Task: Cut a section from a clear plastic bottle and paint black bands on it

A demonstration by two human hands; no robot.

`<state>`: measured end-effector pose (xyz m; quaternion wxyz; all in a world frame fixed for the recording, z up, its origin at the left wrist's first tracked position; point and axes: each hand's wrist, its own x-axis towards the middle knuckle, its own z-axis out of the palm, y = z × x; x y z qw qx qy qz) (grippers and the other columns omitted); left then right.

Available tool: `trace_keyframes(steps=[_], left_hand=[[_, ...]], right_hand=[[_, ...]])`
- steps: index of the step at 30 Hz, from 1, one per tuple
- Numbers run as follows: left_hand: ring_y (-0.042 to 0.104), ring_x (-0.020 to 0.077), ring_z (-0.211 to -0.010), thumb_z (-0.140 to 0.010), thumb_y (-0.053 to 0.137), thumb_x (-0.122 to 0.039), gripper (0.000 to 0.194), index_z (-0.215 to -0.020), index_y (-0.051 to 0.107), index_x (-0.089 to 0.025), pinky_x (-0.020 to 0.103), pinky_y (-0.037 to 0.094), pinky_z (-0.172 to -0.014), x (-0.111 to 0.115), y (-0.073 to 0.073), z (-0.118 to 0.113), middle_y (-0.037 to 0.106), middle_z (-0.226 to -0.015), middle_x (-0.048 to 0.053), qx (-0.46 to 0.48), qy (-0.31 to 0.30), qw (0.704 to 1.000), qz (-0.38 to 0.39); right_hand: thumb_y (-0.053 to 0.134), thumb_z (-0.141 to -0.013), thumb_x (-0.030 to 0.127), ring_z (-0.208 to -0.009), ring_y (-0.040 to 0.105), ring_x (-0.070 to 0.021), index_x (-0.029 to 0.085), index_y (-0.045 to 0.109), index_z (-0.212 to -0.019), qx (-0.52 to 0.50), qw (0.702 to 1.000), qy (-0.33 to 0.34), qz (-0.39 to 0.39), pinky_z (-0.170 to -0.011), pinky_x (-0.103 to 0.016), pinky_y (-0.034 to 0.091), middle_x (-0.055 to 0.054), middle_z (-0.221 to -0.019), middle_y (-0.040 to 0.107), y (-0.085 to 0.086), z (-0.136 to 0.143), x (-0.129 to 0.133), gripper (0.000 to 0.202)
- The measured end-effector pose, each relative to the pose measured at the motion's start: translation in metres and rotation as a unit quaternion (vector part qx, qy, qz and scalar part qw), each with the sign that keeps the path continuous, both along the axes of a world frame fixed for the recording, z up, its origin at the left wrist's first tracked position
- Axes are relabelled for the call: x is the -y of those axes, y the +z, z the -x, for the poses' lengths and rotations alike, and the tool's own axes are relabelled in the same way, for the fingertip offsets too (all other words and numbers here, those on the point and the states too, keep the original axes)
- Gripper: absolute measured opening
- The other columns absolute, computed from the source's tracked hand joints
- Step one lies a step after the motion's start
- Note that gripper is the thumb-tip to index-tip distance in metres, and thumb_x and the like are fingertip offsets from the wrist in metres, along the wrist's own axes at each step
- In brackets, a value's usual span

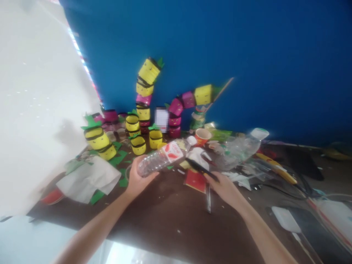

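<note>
My left hand (pixel 140 174) is closed round the base of a clear plastic bottle (pixel 156 163) with a white cap and a red-and-white label. The bottle is tilted, its cap end pointing up and to the right. In my right hand (pixel 221 185) is a slim black tool (pixel 199 167), slanting up and left towards the bottle's neck; blur hides its exact kind. Below the right fingers, a red card (pixel 195 180) and a thin clear strip (pixel 208 200) lie on the brown table (pixel 170 220).
Stacked yellow and purple cups (pixel 144 113) with faces stand at the back. Left are white paper (pixel 89 179) and green scraps. A paper cup (pixel 202 136), a crumpled clear bottle (pixel 238 146), a yellow tool (pixel 277 169) and a white charger (pixel 285 219) occupy the right. A blue wall rises behind.
</note>
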<state>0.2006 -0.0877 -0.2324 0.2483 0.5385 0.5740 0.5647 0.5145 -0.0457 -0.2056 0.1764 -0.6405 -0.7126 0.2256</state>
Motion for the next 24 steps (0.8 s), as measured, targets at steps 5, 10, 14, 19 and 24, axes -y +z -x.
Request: trace_keyframes(steps=[5,10,14,19,24], left_hand=[[0.061,0.0246,-0.105,-0.06,0.081,-0.038,0.068,-0.117,0.048,-0.021,0.039,0.051,-0.089,0.004,0.006,-0.002,0.06,-0.115,0.007,-0.025,-0.016,0.999,0.012],[0.058,0.0262,-0.109,-0.057,0.083,-0.037,0.069,-0.116,0.049,-0.021,0.042,0.048,-0.092,-0.002,-0.003,0.0,0.056,-0.118,0.009,-0.064,-0.101,0.993,0.009],[0.056,0.0275,-0.111,-0.057,0.083,-0.039,0.066,-0.115,0.054,-0.022,0.044,0.046,-0.096,-0.009,-0.015,0.002,0.057,-0.116,0.01,-0.095,-0.158,0.983,0.015],[0.058,0.0277,-0.111,-0.054,0.085,-0.034,0.077,-0.122,0.051,-0.023,0.043,0.047,-0.096,-0.012,-0.018,0.003,0.06,-0.119,0.01,-0.07,-0.173,0.98,0.071],[0.062,0.0277,-0.104,-0.051,0.086,-0.028,0.072,-0.116,0.055,-0.023,0.042,0.05,-0.09,-0.012,-0.014,0.003,0.063,-0.112,0.009,-0.054,-0.19,0.976,0.093]], right_hand=[[0.039,-0.081,0.043,-0.06,0.061,-0.0239,0.016,0.063,-0.079,0.049,0.993,-0.091,-0.054,-0.054,-0.031,0.042,-0.009,-0.065,0.066,-0.001,-0.02,-0.002,0.037],[0.042,-0.079,0.057,-0.06,0.064,-0.0252,0.02,0.063,-0.079,0.036,0.991,-0.125,-0.041,-0.055,-0.032,0.045,-0.006,-0.062,0.067,0.015,-0.043,0.018,0.042],[0.048,-0.071,0.064,-0.066,0.066,-0.0306,0.02,0.065,-0.085,0.05,0.979,-0.186,-0.06,-0.059,-0.039,0.049,-0.009,-0.067,0.07,0.031,-0.056,0.034,0.049],[0.055,-0.073,0.061,-0.063,0.066,-0.0247,0.025,0.067,-0.084,-0.001,0.995,-0.019,-0.097,-0.055,-0.032,0.051,-0.005,-0.072,0.072,0.047,-0.044,0.038,0.04],[0.053,-0.08,0.058,-0.06,0.065,-0.0209,0.026,0.067,-0.08,0.017,0.986,0.139,-0.087,-0.059,-0.032,0.051,-0.002,-0.069,0.07,0.067,-0.019,0.029,0.035]])
